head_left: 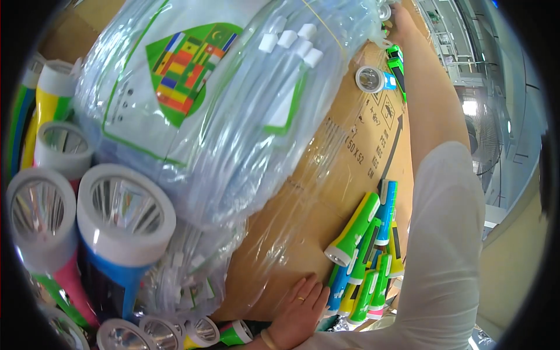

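My left hand [300,309], with a ring and a bracelet, lies flat with its fingers stretched on the brown cardboard box [303,227]. Beside its fingertips is a pile of green, blue and yellow flashlights [364,256]. My right arm, in a grey sleeve, stretches to the far right. There my right hand [402,23] is at the edge of a clear plastic bag [227,128], close to a small flashlight head [384,11]. Its fingers are mostly hidden, so I cannot tell whether it grips anything. The bag holds many folded clear bags with white tabs.
Large flashlights with white heads [125,210] stand along the left. Several smaller flashlights [201,332] line the near edge. One blue flashlight [373,80] and some green ones [396,67] lie by my right forearm. A fan [484,134] stands beyond at the right.
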`<state>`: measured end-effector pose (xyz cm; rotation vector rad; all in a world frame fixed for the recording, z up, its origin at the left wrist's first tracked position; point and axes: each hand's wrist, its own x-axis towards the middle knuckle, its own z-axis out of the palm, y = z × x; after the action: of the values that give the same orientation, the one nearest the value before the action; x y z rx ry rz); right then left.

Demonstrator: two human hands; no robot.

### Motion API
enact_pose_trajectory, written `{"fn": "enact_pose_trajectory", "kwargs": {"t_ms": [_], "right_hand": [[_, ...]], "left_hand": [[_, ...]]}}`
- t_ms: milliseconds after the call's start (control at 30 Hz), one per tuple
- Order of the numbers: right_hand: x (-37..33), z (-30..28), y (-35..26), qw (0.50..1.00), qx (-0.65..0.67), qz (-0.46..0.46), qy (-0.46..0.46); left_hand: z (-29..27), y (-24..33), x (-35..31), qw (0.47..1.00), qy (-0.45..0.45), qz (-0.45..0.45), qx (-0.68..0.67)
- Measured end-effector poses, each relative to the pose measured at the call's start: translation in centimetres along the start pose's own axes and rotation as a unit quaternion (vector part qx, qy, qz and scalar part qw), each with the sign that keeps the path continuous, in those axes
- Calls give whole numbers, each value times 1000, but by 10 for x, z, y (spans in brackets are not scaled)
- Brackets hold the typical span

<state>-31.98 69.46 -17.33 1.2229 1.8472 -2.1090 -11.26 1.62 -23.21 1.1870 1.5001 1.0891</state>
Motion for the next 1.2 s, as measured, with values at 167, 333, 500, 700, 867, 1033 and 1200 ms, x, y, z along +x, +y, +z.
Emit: {"fn": "enact_pose_trajectory", "kwargs": {"t_ms": [167,333,500,700,867,1033,1200], "right_hand": [[11,-31,-22,984,-128,-49,118],[-1,47,51,862,-459,-129,170],[-92,94,103,755,-574,-271,165],[-230,124,184,789,-549,-238,140],[-286,147,207,820,-520,-203,121],[-217,15,155,768,-514,-254,287],[-104,-148,100,735,-558,-189,335]], "left_hand": [[16,-5,-3,997,34,65,-5],[14,-9,-2,977,26,91,193],[4,0,-1,996,16,56,67],[-10,13,11,990,107,27,-90],[-14,11,13,987,148,15,-54],[-2,7,11,981,188,30,-30],[9,-8,7,981,183,63,-4]]}}
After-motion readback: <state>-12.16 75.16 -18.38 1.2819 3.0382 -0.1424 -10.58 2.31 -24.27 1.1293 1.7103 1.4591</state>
